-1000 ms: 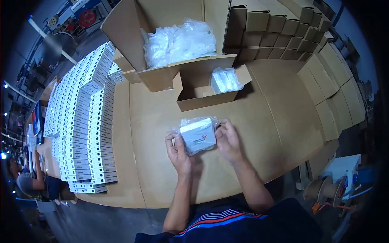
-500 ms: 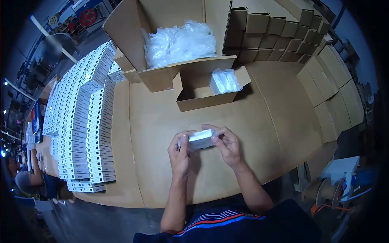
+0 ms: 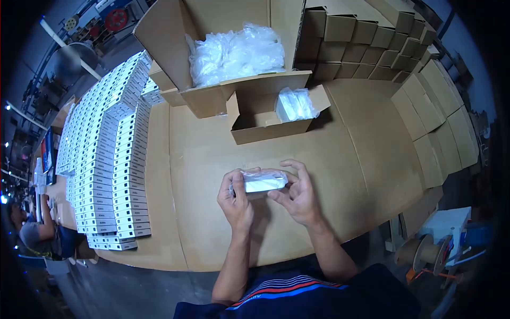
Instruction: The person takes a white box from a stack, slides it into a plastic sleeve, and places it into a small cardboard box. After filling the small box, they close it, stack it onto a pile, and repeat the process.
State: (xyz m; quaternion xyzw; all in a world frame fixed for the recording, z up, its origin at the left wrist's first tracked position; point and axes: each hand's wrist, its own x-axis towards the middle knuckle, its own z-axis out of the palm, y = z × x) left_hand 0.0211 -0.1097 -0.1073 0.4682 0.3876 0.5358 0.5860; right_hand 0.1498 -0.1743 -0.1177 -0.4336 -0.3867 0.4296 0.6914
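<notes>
In the head view, both my hands meet at a wrapped white box (image 3: 263,182), held above the counter (image 3: 207,242) on my near side of the open brown carton. My left hand (image 3: 236,204) is closed on its left end, thumb up against the near face and the other fingers mostly hidden behind. My right hand (image 3: 297,196) is at the other end, its thumb by the lower edge and a bent finger raised clear of the plastic; whether it grips or merely steadies, I cannot tell. The box is tilted so that a narrow side faces me, with clear film loose around it. Beyond my hands stands the open brown carton (image 3: 271,135), with several wrapped packs (image 3: 296,105) upright in its right part. Right behind it is a large cardboard box (image 3: 204,103), heaped inside with clear plastic bags (image 3: 236,56). To my left, long stacks of white boxes (image 3: 133,186) run away from me in rows, their small dark squares showing. At the far right, brown boxes (image 3: 364,32) are piled up, and more cartons (image 3: 443,119) line the right edge. Off the counter, a person (image 3: 40,234) is at the left, and a spool (image 3: 426,250) stands low on the right.
</notes>
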